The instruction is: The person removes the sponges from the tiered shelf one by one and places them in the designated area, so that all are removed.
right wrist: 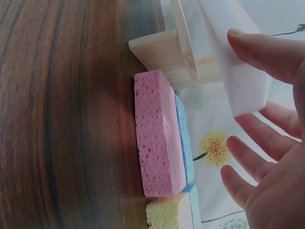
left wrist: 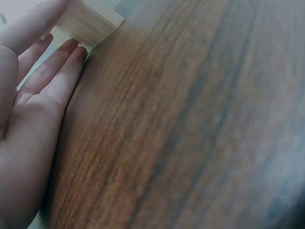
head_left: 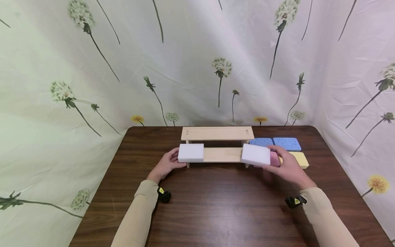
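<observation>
On the left end of the lower board [head_left: 223,155] of a small wooden two-tier rack lies a white sponge block [head_left: 191,152]. My left hand [head_left: 165,166] holds that block at its left end, thumb at the front and fingers behind. In the left wrist view the block is out of sight; my left hand [left wrist: 38,105] shows beside the rack's wood [left wrist: 88,24]. My right hand [head_left: 290,168] grips a second white sponge block [head_left: 256,155], tilted, at the board's right end. From the right wrist, this block [right wrist: 240,71] appears raised above the rack, pinched between thumb and fingers.
Two blue sponges [head_left: 287,144] lie right of the rack at the back. Before them are a pink sponge [right wrist: 152,133], partly behind the right-hand block, and a yellow sponge [head_left: 299,160]. The rack's upper board [head_left: 217,133] stands near the flowered curtain [head_left: 197,85], on a dark wooden table [head_left: 216,206].
</observation>
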{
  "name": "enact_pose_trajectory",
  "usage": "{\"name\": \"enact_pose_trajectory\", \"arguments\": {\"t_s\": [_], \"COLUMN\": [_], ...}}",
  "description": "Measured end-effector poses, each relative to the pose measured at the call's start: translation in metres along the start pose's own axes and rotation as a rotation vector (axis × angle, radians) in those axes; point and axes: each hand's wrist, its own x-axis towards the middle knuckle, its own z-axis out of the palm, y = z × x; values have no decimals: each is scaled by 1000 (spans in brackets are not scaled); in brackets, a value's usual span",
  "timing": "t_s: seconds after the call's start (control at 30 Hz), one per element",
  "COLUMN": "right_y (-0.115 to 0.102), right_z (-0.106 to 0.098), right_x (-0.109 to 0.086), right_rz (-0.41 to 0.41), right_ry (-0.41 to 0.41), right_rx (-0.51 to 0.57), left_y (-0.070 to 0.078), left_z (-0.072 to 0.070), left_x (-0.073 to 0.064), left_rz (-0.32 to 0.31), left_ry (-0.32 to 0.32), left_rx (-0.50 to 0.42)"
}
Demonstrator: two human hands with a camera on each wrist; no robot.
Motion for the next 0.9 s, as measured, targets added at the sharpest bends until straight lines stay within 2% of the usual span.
{"name": "enact_pose_trajectory", "arguments": {"t_s": [0.23, 0.6, 0.9], "right_y": [8, 18, 23], "right_z": [-4, -9, -14], "right_x": [-5, -17, -28], "right_rz": [12, -46, -20], "right_ry": [5, 33, 21], "right_rx": [-22, -46, -55], "left_y": [0, 1, -1], "left_z": [0, 0, -1], "left_x": [0, 0, -1], "left_rz": [-1, 3, 16], "left_ry": [-2, -2, -6], "left_rx": [3, -4, -15]}}
